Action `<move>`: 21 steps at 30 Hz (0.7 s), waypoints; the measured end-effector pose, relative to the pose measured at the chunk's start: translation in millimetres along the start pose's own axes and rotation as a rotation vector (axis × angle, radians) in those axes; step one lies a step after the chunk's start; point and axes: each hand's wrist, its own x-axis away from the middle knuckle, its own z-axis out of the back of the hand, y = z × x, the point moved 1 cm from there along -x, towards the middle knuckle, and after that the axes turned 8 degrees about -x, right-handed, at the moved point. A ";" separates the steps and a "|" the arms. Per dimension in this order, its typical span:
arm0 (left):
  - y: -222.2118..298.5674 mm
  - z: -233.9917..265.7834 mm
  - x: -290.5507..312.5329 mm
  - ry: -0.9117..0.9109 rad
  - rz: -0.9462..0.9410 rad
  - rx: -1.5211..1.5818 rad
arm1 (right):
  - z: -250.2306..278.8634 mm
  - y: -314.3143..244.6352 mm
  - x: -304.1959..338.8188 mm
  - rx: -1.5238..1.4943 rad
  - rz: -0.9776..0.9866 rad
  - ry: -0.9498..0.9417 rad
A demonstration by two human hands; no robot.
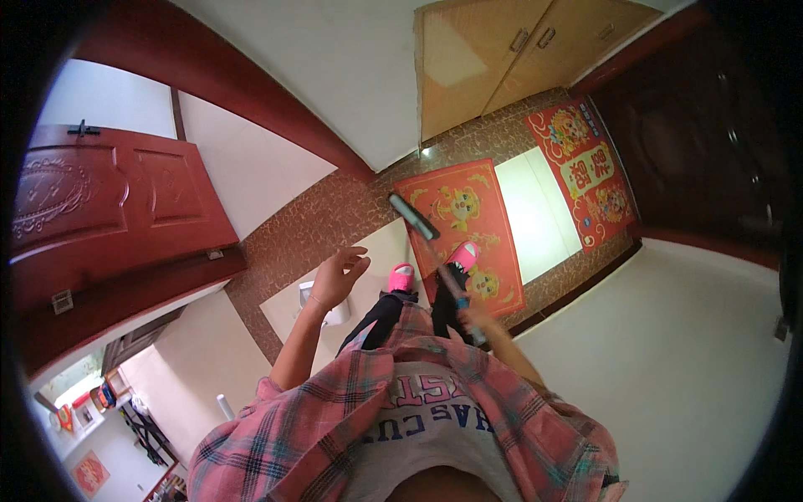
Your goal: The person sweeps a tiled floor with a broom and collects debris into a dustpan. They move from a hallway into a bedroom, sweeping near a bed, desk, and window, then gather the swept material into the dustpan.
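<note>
My right hand (478, 318), smeared by motion, is closed round the handle of a long-handled broom (443, 272). The broom's wide grey-green head (413, 217) rests at the corner of a red patterned mat (447, 184), ahead of my feet. My left hand (336, 278) is raised over the floor with loosely bent fingers and nothing in it. Just below that hand is a white, dustpan-like thing (336, 315), partly hidden by my wrist.
Pink slippers (402, 277) are on my feet. A second red mat (583, 174) lies by a dark door (694, 125). Wooden cabinet doors (481, 63) stand ahead. To the left are a red door (117, 192) and brown patterned floor edging (288, 226).
</note>
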 end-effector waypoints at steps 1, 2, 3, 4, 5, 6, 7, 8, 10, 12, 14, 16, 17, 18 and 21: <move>-5.8 5.9 1.4 -0.009 0.008 -0.015 | 23.5 -19.9 12.5 -0.358 -0.193 -0.013; -11.4 12.5 3.9 -0.013 0.027 -0.027 | 37.9 -59.6 34.2 -0.302 -0.226 0.018; -15.6 17.3 6.9 -0.024 0.041 -0.042 | 48.4 -88.3 50.3 -0.252 -0.258 0.054; -19.9 18.1 5.0 -0.039 0.042 0.070 | 57.1 -83.3 44.7 -0.206 -0.192 0.169; -22.5 19.9 6.4 -0.060 0.038 0.158 | 60.6 -76.5 34.0 -0.153 -0.127 0.279; -19.1 22.2 8.0 -0.082 0.035 0.240 | 59.4 -76.7 16.5 -0.167 -0.132 0.346; -17.7 23.7 11.4 -0.093 0.038 0.324 | 59.1 -82.0 -5.7 -0.174 -0.136 0.402; -19.2 23.3 14.6 -0.091 0.027 0.290 | 57.6 -79.2 -24.1 -0.176 -0.140 0.456; -14.3 24.9 14.0 -0.123 -0.029 0.203 | 38.6 3.1 -67.5 -0.359 0.085 0.226; 4.8 26.7 10.4 -0.195 -0.036 0.208 | 10.0 93.2 -89.7 -0.436 0.078 0.020; -13.7 33.0 19.3 -0.138 0.049 0.209 | -94.4 1.7 -38.4 0.142 -0.200 0.135; -24.3 30.5 15.9 -0.106 0.032 0.242 | -92.7 -14.3 -9.5 0.067 -0.099 0.026; -19.8 28.9 12.6 -0.125 0.028 0.231 | -72.7 -31.9 6.9 -0.088 -0.159 -0.074; -11.6 27.2 5.9 -0.137 0.020 0.220 | -51.5 -52.5 25.7 -0.184 -0.210 -0.078; 7.5 11.8 -16.0 -0.155 -0.046 0.256 | -7.4 -79.9 63.8 -0.458 -0.286 -0.057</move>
